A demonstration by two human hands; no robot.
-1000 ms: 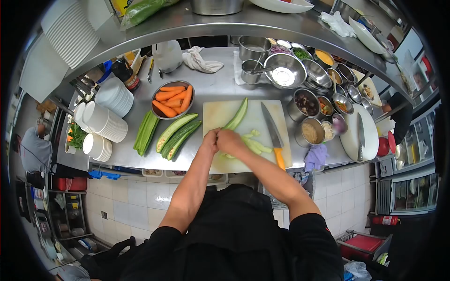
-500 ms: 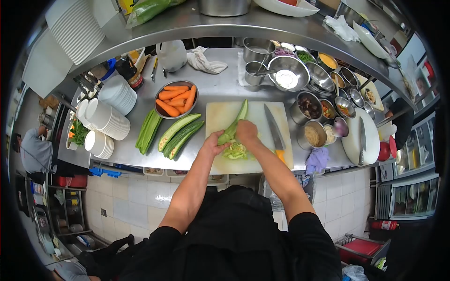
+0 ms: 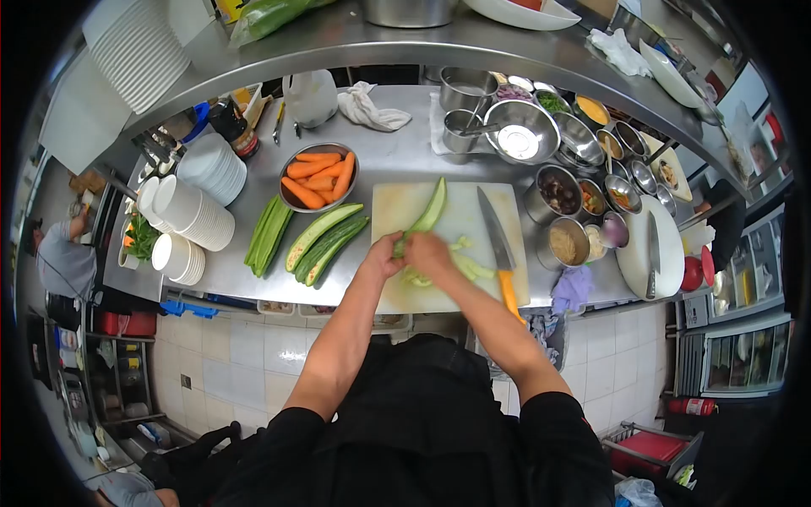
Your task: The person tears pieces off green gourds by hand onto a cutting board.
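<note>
My left hand is closed around the near end of a long zucchini half, which points away from me over the white cutting board. Bent over that same end, my right hand is closed; what it grips is hidden and a little blurred. Pale green scraped pulp lies on the board beside and under my hands. To their right rests a large knife with a yellow handle. More zucchini halves lie left of the board, next to green strips.
A steel bowl of carrots stands behind the zucchini. Stacked white tubs are at the left. Steel containers and a white platter crowd the right. A steel shelf overhangs the back. Another person is at far left.
My right hand has moved left and towards me, close against my left hand. More pulp now lies spread on the right of the board. The zucchini half has shifted slightly.
</note>
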